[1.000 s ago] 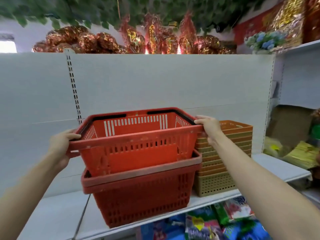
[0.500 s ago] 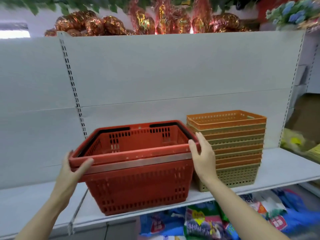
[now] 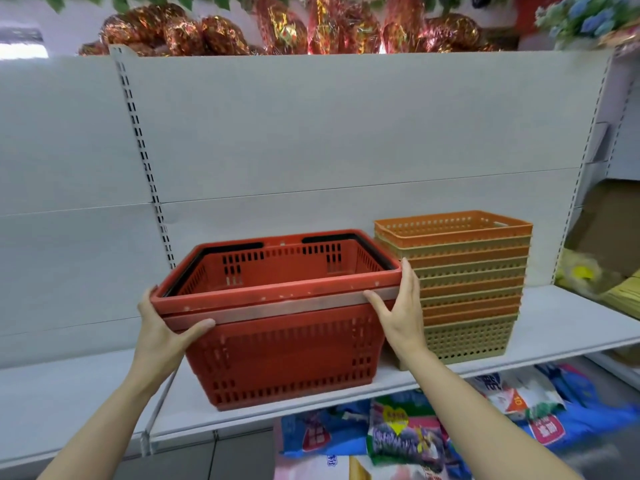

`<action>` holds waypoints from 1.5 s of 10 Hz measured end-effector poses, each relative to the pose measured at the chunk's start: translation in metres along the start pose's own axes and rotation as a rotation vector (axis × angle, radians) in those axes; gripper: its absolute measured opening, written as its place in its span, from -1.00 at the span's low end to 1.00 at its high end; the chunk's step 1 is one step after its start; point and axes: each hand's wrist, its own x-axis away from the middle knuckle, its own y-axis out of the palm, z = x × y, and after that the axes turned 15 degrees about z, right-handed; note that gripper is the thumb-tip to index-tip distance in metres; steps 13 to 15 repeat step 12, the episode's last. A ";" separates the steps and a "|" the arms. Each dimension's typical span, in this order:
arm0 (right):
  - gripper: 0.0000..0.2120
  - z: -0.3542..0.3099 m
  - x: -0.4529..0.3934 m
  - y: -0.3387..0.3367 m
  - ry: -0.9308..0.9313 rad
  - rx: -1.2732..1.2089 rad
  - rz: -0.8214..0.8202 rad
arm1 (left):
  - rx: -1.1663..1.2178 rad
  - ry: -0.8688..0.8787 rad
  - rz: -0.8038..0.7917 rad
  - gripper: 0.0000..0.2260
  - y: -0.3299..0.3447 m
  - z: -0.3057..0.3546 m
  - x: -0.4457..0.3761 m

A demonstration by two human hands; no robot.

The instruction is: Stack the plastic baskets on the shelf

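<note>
Although the hands were on the baskets, the stacking itself looked almost finished. The upper red basket (image 3: pixel 277 268) sat nested deep inside the lower red basket (image 3: pixel 284 355), which stood on the white shelf (image 3: pixel 554 327), just left of the stack of orange and beige baskets (image 3: pixel 464 289). The left hand (image 3: pixel 162 327) pressed against the left end of the red pair, its grip spread, the thumb lying on the lower rim. The right hand (image 3: pixel 401 313) lay flat on the right end, its grip also spread, pinching nothing. I judged that only a small straightening and the release remained; no other loose basket was visible.
</note>
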 end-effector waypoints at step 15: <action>-0.01 0.149 -0.135 -0.132 -0.396 0.490 -0.130 | -0.687 0.451 0.212 0.05 0.093 0.025 0.110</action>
